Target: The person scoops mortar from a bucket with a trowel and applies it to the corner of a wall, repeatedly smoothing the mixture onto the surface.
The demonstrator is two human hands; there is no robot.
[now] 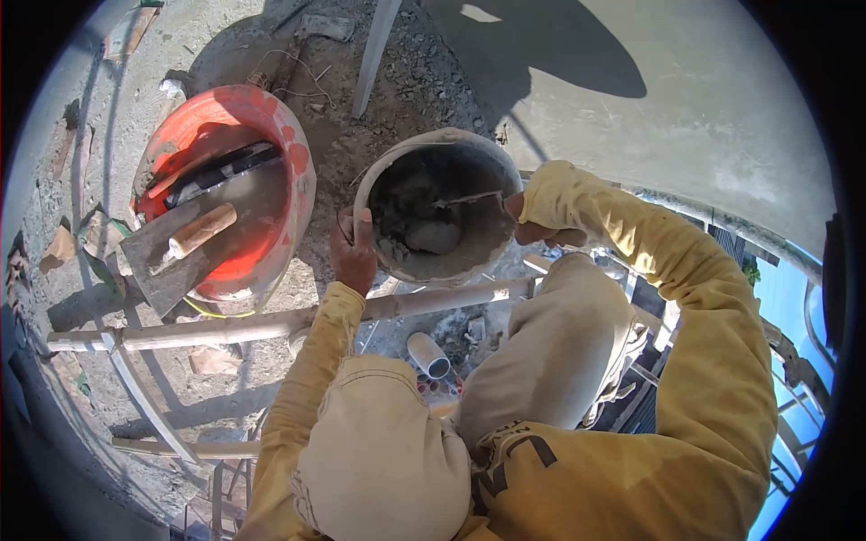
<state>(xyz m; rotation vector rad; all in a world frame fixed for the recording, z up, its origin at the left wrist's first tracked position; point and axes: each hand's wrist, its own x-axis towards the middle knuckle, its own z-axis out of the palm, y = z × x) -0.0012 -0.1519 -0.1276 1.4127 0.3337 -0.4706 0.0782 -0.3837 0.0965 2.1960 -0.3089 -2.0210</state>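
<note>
Orange-red basin point(294, 149) at far left, its wall smeared grey, with murky liquid inside. A flat float point(149, 261) with a pale wooden grip lies tilted over the basin's near-left rim; a black-handled tool point(221, 176) leans inside, beyond it.

Next rightward, a long pole point(244, 328) crosses on the near side of the basin and continues under the left forearm. Left hand point(354, 252): partly closed, neither spread nor flat, fingertips hooked at the left rim of the grey bucket point(379, 255). How the thumb bears on the wall, cannot tell.

The bucket stands right of the basin, between both hands. Wet grey mortar point(428, 230) sits in it, heaped unevenly and clinging to the wall. A thin-edged tool point(469, 197) reaches into the bucket from the right, its tip near the heap. Below the pole, a short open-ended pipe point(428, 354) lies near the knee.

Right hand point(532, 225): at the bucket's right rim, fingers curled closed around the outer end of the thin-edged tool; its handle is hidden by the hand.
</note>
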